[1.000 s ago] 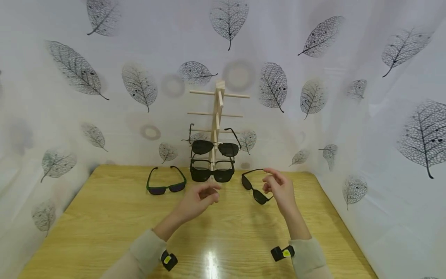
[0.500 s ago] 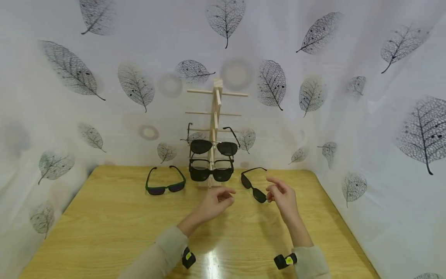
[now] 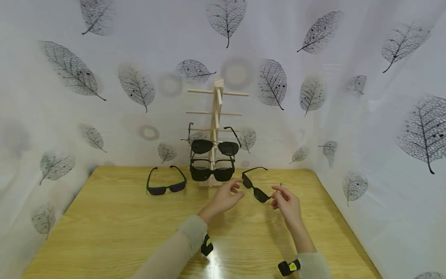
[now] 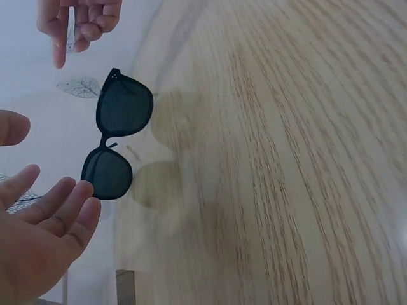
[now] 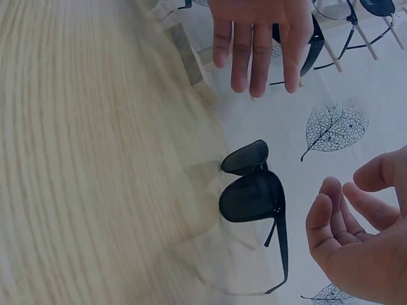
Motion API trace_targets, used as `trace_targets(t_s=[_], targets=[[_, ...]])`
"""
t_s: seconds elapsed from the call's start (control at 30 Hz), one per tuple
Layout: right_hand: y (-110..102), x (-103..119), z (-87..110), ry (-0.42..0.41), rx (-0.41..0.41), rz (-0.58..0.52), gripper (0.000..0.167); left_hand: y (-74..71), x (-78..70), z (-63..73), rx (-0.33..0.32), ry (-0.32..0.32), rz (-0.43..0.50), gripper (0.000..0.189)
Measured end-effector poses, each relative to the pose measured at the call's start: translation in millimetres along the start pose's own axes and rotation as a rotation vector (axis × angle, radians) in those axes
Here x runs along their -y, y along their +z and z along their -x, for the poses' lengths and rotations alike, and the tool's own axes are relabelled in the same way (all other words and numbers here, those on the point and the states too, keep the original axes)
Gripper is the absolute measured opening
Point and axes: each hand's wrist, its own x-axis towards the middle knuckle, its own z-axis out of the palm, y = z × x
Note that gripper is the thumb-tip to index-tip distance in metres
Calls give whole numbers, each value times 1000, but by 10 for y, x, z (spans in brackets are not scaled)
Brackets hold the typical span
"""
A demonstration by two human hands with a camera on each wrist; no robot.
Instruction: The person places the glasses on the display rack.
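Observation:
Black sunglasses (image 3: 260,195) rest unfolded at an angle on the wooden table, right of the stand. My left hand (image 3: 225,197) hovers close to their left end, fingers relaxed and slightly bent. In the left wrist view, its fingertips overlap the edge of one lens (image 4: 109,173); whether they touch is unclear. By the other end is my right hand (image 3: 288,205), loosely curled with nothing held. It hides part of one temple arm in the head view. The right wrist view shows this hand (image 5: 362,238) apart from the black frame (image 5: 280,197).
A wooden eyewear stand (image 3: 216,108) holds several glasses, including aviator sunglasses (image 3: 228,148) and dark-lensed sunglasses (image 3: 223,174) lower down. Green-framed sunglasses (image 3: 166,189) lie at the left. A white leaf-print curtain (image 3: 167,38) surrounds the table (image 3: 115,224).
My left hand has moved right, from in front of the stand toward the black sunglasses. My right hand has drawn slightly back and down. The sunglasses have stayed in about the same place.

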Motion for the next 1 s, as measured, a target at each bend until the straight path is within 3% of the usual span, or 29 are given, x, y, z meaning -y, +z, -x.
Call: trace_targets(t_s=[0.5,0.63,0.77,1.0], targets=[[-4,-331,-31,51,-111,72,35,358,156,-335,-105,-27,-7,58],[25,-391,-45,47,-108,101,35,371,180,-397,-118,-60,-37,60],[66,-415,-69,37,-102,108,36,335,199,-442,-110,-111,-1,63],[133,-433,-109,36,-101,110,36,250,248,-516,-30,-171,-5,69]])
